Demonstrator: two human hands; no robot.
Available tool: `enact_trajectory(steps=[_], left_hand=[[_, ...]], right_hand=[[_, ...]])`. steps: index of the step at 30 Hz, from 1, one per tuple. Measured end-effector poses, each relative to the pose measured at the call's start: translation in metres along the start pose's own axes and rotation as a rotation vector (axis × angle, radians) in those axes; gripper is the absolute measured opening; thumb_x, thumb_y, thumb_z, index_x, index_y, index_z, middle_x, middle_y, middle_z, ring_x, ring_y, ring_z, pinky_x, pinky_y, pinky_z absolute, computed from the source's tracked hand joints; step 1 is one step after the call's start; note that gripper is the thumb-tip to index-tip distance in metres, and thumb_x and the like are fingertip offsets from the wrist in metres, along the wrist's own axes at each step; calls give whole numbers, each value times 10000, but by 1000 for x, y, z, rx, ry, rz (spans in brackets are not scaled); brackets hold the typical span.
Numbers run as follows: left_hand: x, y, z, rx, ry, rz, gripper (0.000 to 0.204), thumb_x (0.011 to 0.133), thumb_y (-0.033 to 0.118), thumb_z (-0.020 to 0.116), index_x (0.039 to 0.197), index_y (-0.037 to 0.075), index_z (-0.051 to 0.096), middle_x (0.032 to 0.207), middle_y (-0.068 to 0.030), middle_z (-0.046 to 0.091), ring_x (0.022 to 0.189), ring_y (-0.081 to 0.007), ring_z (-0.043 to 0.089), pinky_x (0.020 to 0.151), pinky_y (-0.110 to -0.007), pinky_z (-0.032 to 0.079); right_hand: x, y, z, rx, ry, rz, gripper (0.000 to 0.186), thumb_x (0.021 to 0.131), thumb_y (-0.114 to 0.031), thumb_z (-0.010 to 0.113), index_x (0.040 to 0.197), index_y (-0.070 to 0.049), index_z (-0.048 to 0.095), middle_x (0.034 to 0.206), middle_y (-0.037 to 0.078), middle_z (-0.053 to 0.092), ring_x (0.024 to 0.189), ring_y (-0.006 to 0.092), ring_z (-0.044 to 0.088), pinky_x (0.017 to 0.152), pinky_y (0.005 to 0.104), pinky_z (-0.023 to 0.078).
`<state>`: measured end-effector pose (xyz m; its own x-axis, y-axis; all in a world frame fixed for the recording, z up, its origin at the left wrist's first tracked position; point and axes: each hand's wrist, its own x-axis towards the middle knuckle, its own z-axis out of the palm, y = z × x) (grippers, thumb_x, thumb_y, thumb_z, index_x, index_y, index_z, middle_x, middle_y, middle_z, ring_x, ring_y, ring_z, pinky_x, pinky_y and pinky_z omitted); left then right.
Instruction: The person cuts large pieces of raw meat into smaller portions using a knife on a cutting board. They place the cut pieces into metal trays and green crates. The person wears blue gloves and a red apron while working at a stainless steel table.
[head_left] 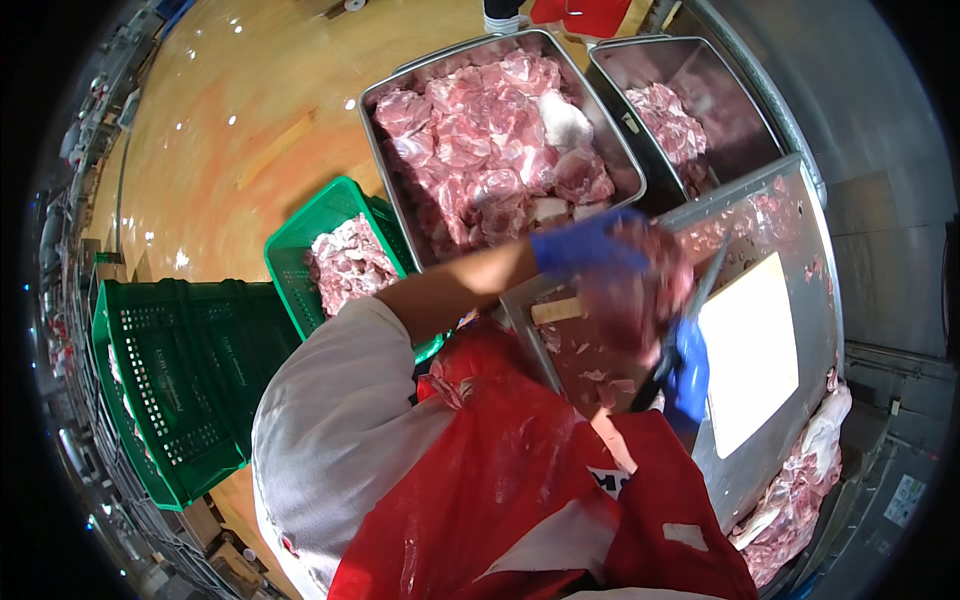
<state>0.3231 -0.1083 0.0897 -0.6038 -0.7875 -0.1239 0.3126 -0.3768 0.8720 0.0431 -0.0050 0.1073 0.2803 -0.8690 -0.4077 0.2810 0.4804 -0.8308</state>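
Observation:
My left hand (pixel 590 245), in a blue glove, reaches across and grips a chunk of raw meat (pixel 640 295), which is blurred by motion. My right hand (pixel 690 372), also gloved in blue, is closed around a knife (pixel 712 268) with a dark handle; its blade points away from me, just right of the meat. Both hands are over a steel worktable (pixel 815 290) with scraps of meat on it. Beside the right hand lies a cream-coloured cutting board (pixel 755 350). Where the fingers press into the meat is partly hidden and smeared.
Ahead stands a large steel tub (pixel 385 150) full of meat pieces; a smaller steel tub (pixel 735 90) holds less. Green crates (pixel 290 260) (pixel 190 370) stand at left, one with trimmings. A long meat piece (pixel 800 480) lies at the table's near right edge.

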Motion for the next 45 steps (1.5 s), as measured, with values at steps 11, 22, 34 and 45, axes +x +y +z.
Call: enact_trajectory(steps=[11,22,34,45], left_hand=[[-51,53,-195,878,1090,833,108,904,131,619,964,44,596,830,-27,551,754,-142,530,657,-329,467],[-5,-205,38,1158,-563,488,839,834,344,725,1475,-16,320,1466,-286,364,1402,-448,334,1163,-510,285],[7,-268,133,1577,-521,503,776,789,527,715,1405,114,488,1454,-286,374,1352,-489,346,1120,-593,262],[-17,-289,78,1619,-221,447,360,804,199,678,1157,132,662,1154,-147,561,988,-355,578,848,-492,484]], right_hand=[[233,-9,103,119,-185,-215,268,978,-290,611,1111,-58,589,956,23,592,867,142,587,754,307,513],[-188,51,-82,-49,596,-218,406,1009,-323,552,1309,-52,519,1331,224,574,1207,366,573,937,531,513],[-399,202,-105,383,1039,-380,561,1020,-366,519,1498,-119,360,1369,185,556,1214,315,561,955,499,490],[-392,225,-180,277,785,-355,355,1018,-294,548,1262,-36,570,1253,157,629,1089,279,623,908,465,541]])
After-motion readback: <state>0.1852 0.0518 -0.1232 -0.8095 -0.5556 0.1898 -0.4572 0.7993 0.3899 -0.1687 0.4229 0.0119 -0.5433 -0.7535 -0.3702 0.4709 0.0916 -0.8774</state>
